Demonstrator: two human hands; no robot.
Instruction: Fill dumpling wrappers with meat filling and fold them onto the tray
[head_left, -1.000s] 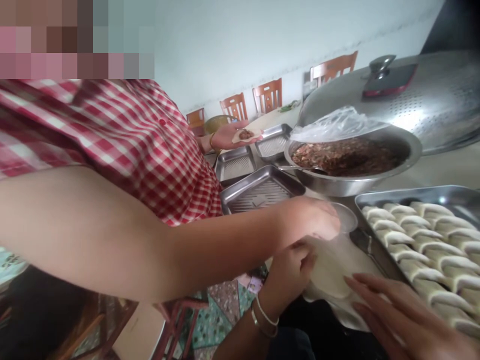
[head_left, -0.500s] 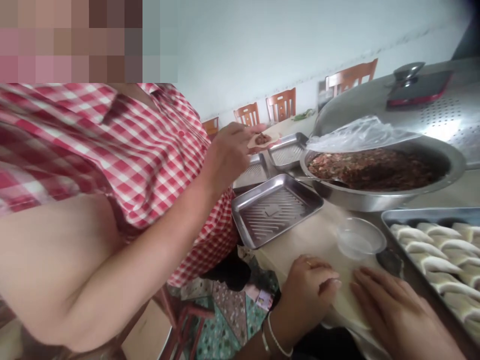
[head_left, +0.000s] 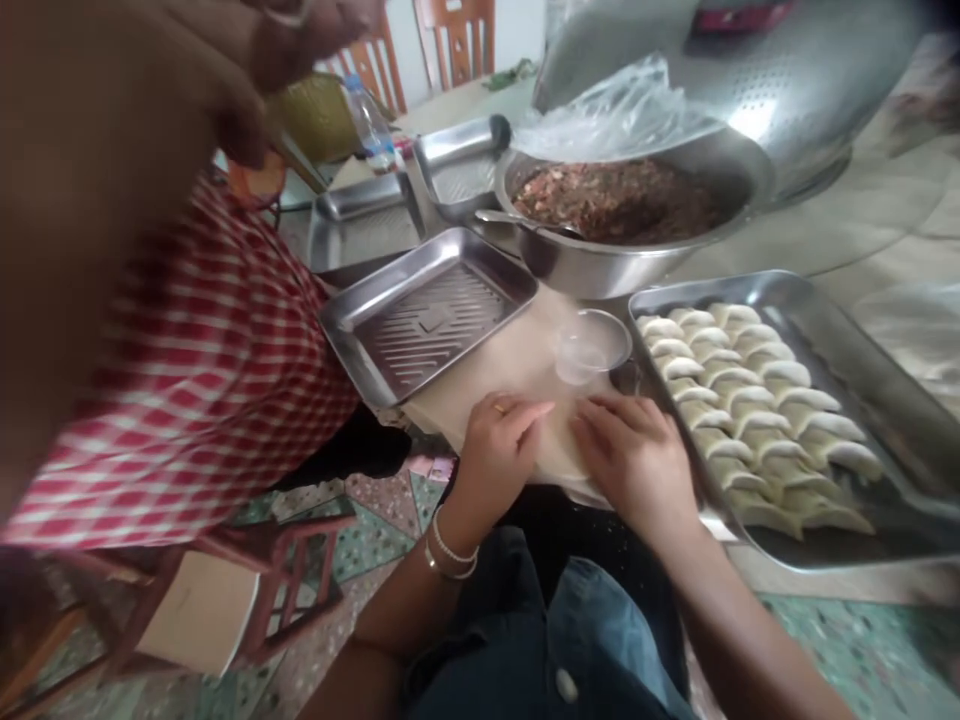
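My left hand (head_left: 504, 442), with a ring and bracelets on its wrist, rests palm down at the near part of a pale board (head_left: 487, 375). Its fingers are loosely bent, its thumb points right, and I see nothing in it. Just to the right, my right hand (head_left: 636, 458) lies on the same board with fingers stretched forward. A narrow gap of pale surface lies between the hands; blur hides whether a thin wrapper is there. Beyond them stands a clear plastic bowl (head_left: 592, 345). Right of my right hand is a metal tray (head_left: 892, 440) with rows of dumplings (head_left: 750, 400).
An unfilled metal tray (head_left: 427, 320) sits left of the board, with two more behind. A big steel bowl (head_left: 637, 265) holds minced filling (head_left: 615, 200), a spoon (head_left: 517, 220) and a plastic bag (head_left: 607, 125). Close at left stands a person in a checked shirt (head_left: 225, 370).
The view has swung right and down, showing more of the dumpling tray and my lap. My hands remain on the board. The other person's arm now blurs across the upper left.
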